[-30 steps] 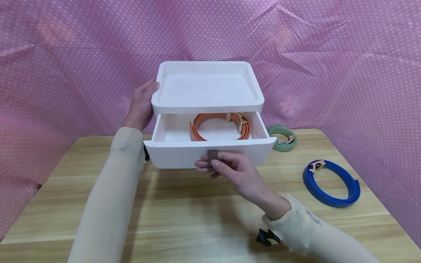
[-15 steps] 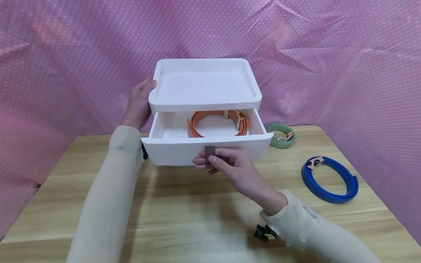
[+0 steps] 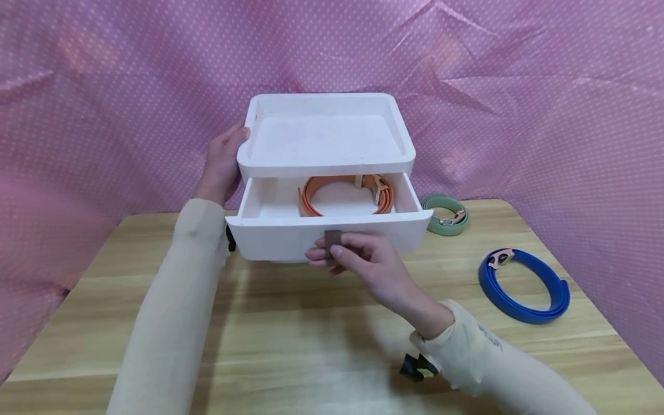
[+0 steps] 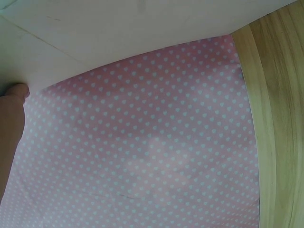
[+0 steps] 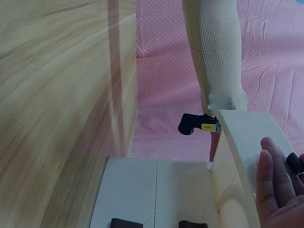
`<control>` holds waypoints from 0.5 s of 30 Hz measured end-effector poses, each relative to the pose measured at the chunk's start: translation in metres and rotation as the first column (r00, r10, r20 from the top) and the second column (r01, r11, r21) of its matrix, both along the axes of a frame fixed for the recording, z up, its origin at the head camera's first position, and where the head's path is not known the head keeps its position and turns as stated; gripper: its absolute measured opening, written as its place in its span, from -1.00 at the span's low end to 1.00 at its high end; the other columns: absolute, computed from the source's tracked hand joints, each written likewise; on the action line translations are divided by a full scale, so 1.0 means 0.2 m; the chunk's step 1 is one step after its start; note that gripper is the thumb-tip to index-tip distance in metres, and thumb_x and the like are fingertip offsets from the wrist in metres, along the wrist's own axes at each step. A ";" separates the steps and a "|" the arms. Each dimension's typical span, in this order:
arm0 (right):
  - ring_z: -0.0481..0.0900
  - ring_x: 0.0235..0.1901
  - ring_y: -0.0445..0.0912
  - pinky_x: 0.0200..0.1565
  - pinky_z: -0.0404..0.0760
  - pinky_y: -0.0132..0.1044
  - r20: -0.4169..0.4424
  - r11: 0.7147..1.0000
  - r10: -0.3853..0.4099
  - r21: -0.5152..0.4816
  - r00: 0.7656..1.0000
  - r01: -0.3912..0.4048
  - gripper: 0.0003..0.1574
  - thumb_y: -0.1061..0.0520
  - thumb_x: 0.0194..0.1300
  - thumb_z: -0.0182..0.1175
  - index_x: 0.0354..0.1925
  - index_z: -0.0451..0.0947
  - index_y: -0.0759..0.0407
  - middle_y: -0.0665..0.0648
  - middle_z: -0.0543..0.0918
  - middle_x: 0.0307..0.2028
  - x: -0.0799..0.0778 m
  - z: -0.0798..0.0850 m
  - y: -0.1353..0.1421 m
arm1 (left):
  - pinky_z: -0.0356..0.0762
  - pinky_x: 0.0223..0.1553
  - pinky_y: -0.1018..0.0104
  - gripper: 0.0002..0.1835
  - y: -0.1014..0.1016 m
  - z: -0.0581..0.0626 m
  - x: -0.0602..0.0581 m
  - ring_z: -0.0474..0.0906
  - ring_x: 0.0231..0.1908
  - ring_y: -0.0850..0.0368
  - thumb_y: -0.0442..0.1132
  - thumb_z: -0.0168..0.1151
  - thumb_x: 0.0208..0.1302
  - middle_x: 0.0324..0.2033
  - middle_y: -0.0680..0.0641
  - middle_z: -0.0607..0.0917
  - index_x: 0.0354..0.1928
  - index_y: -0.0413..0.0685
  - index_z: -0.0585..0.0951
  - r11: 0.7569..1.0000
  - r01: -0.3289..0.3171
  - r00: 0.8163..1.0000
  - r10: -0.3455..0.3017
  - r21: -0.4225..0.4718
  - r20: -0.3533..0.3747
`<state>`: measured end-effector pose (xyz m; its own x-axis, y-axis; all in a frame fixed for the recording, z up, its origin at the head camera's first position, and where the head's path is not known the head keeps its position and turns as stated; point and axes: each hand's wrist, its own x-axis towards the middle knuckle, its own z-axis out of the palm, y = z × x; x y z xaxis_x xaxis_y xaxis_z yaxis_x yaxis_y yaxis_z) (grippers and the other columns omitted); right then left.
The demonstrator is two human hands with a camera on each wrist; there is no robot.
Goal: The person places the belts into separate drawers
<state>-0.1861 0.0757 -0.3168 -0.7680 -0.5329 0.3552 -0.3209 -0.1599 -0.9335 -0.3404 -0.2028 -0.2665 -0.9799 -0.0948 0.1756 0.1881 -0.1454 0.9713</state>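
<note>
A white drawer cabinet (image 3: 324, 141) with a tray-like top stands at the table's far side. Its top drawer (image 3: 270, 239) is partly pulled out, and a coiled orange belt (image 3: 311, 202) with a gold buckle lies inside. My right hand (image 3: 370, 262) pinches the brown pull tab (image 3: 332, 239) on the drawer front between thumb and fingers. My left hand (image 3: 220, 164) rests against the cabinet's left side, thumb at the upper rim; its other fingers are mostly hidden. In the left wrist view, a fingertip (image 4: 20, 90) touches the white side wall.
On the wooden table (image 3: 290, 346), to the right, lie a coiled green belt (image 3: 446, 214) and a coiled blue belt (image 3: 524, 288). Lower drawer fronts (image 5: 130, 185) with brown tabs (image 5: 126, 223) show in the right wrist view. A pink dotted cloth (image 3: 332, 46) hangs behind the table.
The drawer has slid slightly further into the cabinet, my right hand moving with its tab. The left hand stays at the cabinet's side; the head view shifts a little.
</note>
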 end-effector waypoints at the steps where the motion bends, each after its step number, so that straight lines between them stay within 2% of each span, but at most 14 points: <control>1: 0.67 -0.05 0.11 -0.11 0.65 0.08 -0.003 1.000 -0.001 0.001 1.000 0.001 -0.66 0.25 0.51 -0.03 0.05 0.54 0.47 0.26 0.71 -0.08 0.00 0.00 0.00 | 0.42 0.20 0.37 -0.46 0.00 0.00 0.00 0.31 0.33 0.11 -0.07 0.13 0.43 0.40 0.06 0.34 0.41 0.03 0.37 1.000 0.003 1.000 -0.003 0.002 -0.003; 5: 0.67 -0.04 0.11 -0.09 0.60 0.22 -0.002 1.000 0.001 0.002 1.000 -0.001 -0.65 0.24 0.51 -0.02 0.06 0.54 0.46 0.26 0.71 -0.08 0.00 0.01 0.00 | 0.40 0.22 0.35 -0.44 0.01 0.01 0.00 0.27 0.35 0.12 -0.07 0.11 0.44 0.42 0.09 0.29 0.42 0.01 0.35 1.000 0.006 1.000 -0.006 -0.005 -0.013; 15: 0.67 -0.05 0.11 -0.10 0.62 0.19 -0.008 1.000 -0.008 -0.004 1.000 0.008 -0.66 0.25 0.50 -0.01 0.05 0.54 0.48 0.26 0.71 -0.08 0.00 0.00 0.00 | 0.40 0.22 0.34 -0.48 0.01 0.01 0.00 0.25 0.36 0.13 -0.06 0.12 0.43 0.41 0.16 0.31 0.38 0.00 0.41 1.000 -0.007 1.000 0.007 -0.020 0.004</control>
